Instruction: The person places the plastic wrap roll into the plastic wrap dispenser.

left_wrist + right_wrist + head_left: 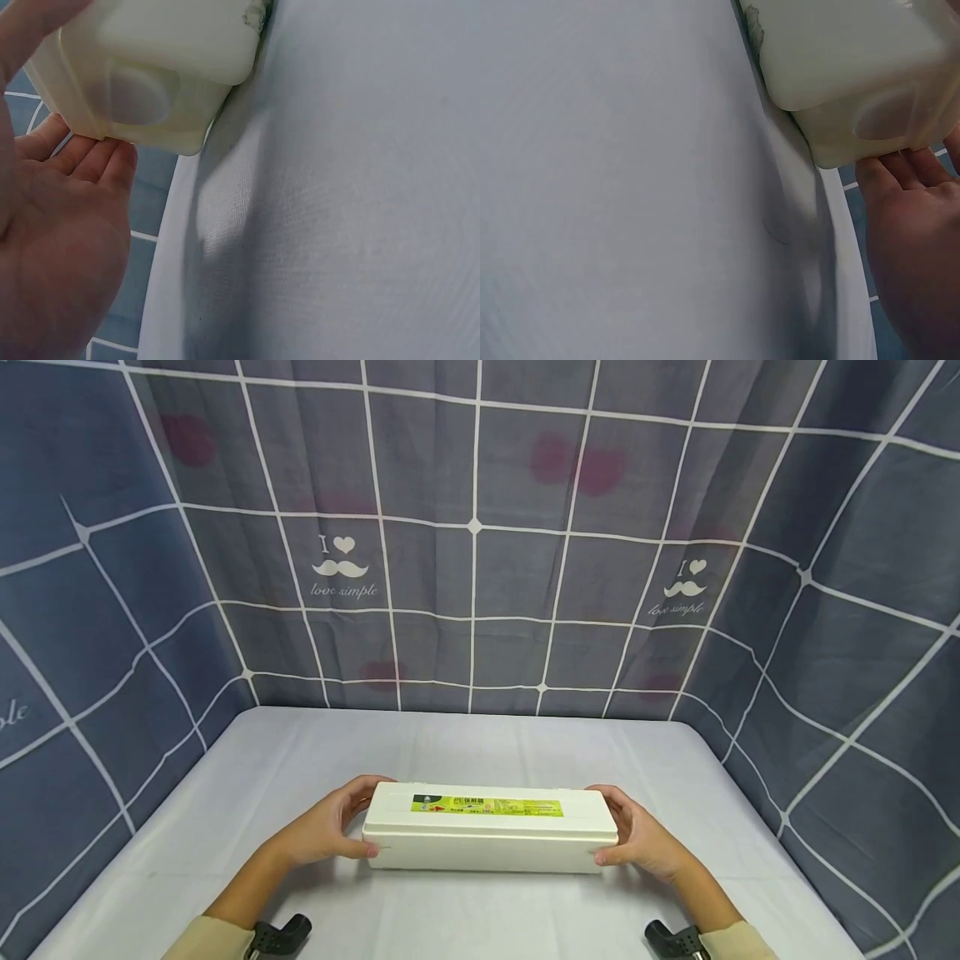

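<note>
A long cream-white cling film box, with a yellow-green label on its lid, lies crosswise near the middle of the table. My left hand holds its left end, thumb at the front corner and fingers round the back. At the opposite end, my right hand grips it the same way. The left wrist view shows the end of the box with my left fingertips against its far side. In the right wrist view, a translucent round inset marks the other end. Its contents are hidden.
A white cloth covers the table. Dark grey-blue curtains with white grid lines stand behind it and along both sides. Each wrist wears a black strap mount beside a beige sleeve.
</note>
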The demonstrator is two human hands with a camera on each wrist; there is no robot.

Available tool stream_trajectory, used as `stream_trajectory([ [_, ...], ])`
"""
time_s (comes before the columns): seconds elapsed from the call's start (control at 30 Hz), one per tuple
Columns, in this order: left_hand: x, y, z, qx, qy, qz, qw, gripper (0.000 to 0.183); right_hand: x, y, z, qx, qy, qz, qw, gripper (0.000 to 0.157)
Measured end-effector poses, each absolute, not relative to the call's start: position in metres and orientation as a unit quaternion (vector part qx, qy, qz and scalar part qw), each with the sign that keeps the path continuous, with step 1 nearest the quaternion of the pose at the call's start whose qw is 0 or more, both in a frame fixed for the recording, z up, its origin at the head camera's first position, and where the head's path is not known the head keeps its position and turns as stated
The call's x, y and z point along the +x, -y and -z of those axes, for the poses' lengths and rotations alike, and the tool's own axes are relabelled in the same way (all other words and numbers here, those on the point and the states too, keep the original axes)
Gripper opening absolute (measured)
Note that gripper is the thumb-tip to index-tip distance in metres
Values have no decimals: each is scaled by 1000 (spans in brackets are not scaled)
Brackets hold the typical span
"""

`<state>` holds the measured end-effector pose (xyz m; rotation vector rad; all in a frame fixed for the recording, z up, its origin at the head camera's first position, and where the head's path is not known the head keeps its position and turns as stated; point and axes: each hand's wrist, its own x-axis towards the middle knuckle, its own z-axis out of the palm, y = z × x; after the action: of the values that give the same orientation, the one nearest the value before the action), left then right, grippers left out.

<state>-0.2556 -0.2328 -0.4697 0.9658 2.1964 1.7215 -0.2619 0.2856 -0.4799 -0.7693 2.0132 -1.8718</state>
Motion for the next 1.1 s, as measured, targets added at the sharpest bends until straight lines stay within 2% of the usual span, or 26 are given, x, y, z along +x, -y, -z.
stream_trajectory([
  [0.23, -251, 231, 466, 308, -759, -562, 111, 95, -261, -286, 482, -267, -732, 612, 137, 100],
  [0.5, -251, 232, 466, 309, -758, -563, 115, 96, -260, -286, 483, -272, -738, 600, 147, 103],
  [0.93, -251, 232, 471, 306, -758, -566, 105, 97, -260, -285, 482, -263, -757, 583, 131, 102],
  [1.1, -250, 230, 472, 300, -770, -557, 78, 96, -260, -285, 483, -270, -754, 587, 117, 100],
])
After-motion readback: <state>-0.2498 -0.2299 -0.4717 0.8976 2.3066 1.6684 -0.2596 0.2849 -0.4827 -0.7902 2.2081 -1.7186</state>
